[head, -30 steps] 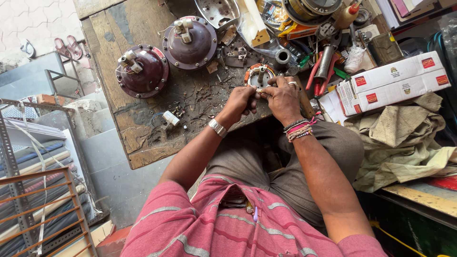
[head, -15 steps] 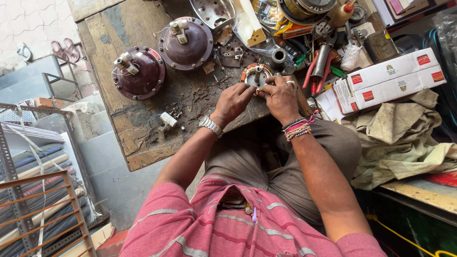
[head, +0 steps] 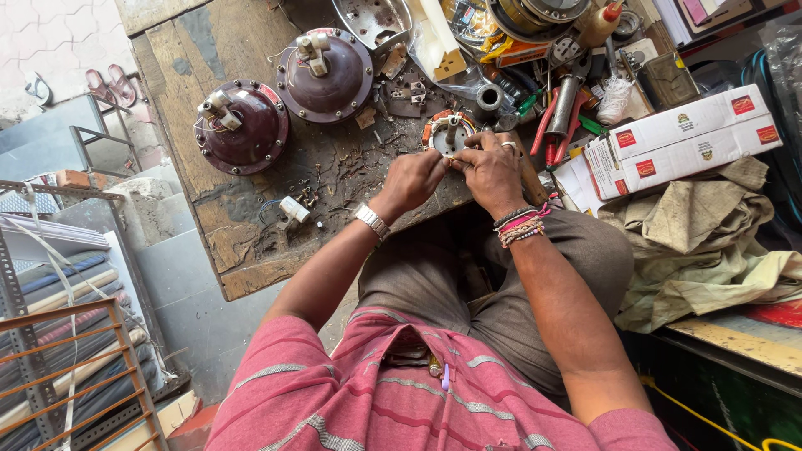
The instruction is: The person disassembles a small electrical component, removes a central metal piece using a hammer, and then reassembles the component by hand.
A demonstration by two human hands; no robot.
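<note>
Head view: two long white boxes (head: 685, 142) with red square labels, stacked at the bench's right edge, above crumpled khaki cloth (head: 710, 242); white carton (head: 439, 42) with a yellow patch near the top. Since half a second ago, framing shifted slightly; both hands unmoved on the work. Metal pan (head: 376, 21) at the top edge, contents unclear. Left hand (head: 413, 179) and right hand (head: 489, 171) side by side, fingers curled and pinched onto the small round motor winding (head: 449, 134) on the wooden bench (head: 251, 250); two maroon domed housings (head: 284, 100) well to the left.
</note>
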